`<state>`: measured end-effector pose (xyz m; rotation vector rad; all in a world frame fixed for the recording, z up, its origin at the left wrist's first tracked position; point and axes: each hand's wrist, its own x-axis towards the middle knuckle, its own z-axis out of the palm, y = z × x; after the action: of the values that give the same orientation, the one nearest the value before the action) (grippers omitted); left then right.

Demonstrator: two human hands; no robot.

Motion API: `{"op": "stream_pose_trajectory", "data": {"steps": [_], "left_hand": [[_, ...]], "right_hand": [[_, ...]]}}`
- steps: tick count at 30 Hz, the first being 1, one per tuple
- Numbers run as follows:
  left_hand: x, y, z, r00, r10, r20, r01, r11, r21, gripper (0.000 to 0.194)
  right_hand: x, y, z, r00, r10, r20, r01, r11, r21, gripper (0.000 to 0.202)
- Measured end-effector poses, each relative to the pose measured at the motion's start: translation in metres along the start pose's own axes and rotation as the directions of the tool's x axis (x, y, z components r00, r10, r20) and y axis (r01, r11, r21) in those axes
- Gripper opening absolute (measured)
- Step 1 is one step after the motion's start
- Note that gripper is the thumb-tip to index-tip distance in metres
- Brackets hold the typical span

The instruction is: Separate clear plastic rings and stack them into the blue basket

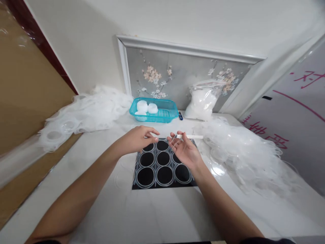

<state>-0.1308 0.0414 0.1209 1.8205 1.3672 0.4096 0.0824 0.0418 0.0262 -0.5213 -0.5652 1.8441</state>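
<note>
My right hand (185, 149) is palm up above the right part of a black mat (165, 174) patterned with circles. Its fingers are curled round a thin, clear ring (174, 141). To its left, my left hand (138, 139) hangs palm down over the mat's upper left edge, thumb and fingers apart, with nothing seen between them. The two hands do not touch. Just beyond the right fingers lies a narrow white strip (193, 136).
A blue basket (165, 117) with white round pieces (152, 108) stands at the back. Heaps of clear rings lie left (93, 108) and right (243, 145). A filled plastic bag (201, 101) leans near the wall, beside a small dark blue object (180, 116).
</note>
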Motion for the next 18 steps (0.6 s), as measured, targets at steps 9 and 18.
{"op": "stream_pose_trajectory", "data": {"steps": [9, 18], "left_hand": [[-0.016, -0.034, 0.057, 0.965, 0.158, -0.21, -0.125, 0.978, 0.165, 0.026], [-0.013, -0.04, 0.051, 0.99, 0.072, -0.125, -0.083, 0.993, -0.082, 0.031]], "right_hand": [[-0.007, 0.041, 0.017, 0.989, 0.134, 0.066, -0.123, 0.981, -0.15, 0.024], [-0.011, 0.041, 0.008, 0.982, 0.172, 0.073, -0.175, 0.984, 0.042, 0.015]]}}
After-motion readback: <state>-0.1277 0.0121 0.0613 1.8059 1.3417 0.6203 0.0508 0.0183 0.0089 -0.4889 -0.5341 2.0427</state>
